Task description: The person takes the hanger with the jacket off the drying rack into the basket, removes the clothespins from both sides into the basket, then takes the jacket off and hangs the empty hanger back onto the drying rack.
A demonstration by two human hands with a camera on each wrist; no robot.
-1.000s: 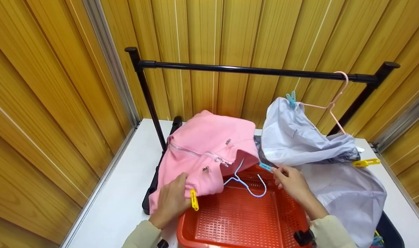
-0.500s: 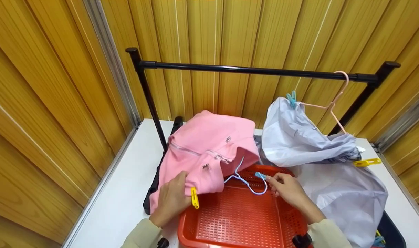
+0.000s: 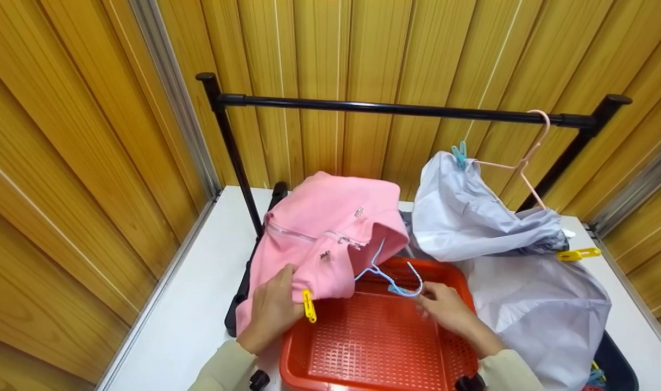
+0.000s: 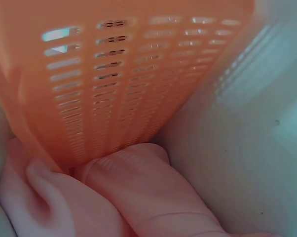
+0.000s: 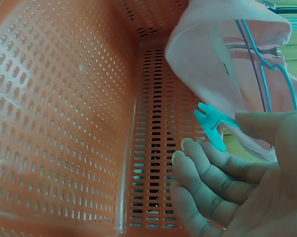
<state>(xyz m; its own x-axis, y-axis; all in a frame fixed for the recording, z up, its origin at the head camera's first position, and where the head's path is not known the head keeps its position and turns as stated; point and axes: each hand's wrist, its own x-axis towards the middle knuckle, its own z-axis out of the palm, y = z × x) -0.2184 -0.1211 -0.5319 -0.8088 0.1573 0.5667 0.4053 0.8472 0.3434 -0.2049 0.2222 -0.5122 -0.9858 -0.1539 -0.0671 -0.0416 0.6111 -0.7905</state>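
Pinching a blue clothespin (image 5: 213, 121) between thumb and forefinger of the right hand (image 3: 444, 307), close to the hook of a blue hanger (image 3: 384, 275); touching or not, impossible to tell. Best steered past the hook without snagging, and with the pink garment (image 3: 330, 209) steadied by the left hand (image 3: 273, 309), apparently grasping its edge beside a yellow clip (image 3: 308, 305). Poised over the red basket (image 3: 379, 342), with open room below and left of the right fingers, pale cloth (image 3: 547, 304) to their right, and black rail (image 3: 384, 107) well beyond.
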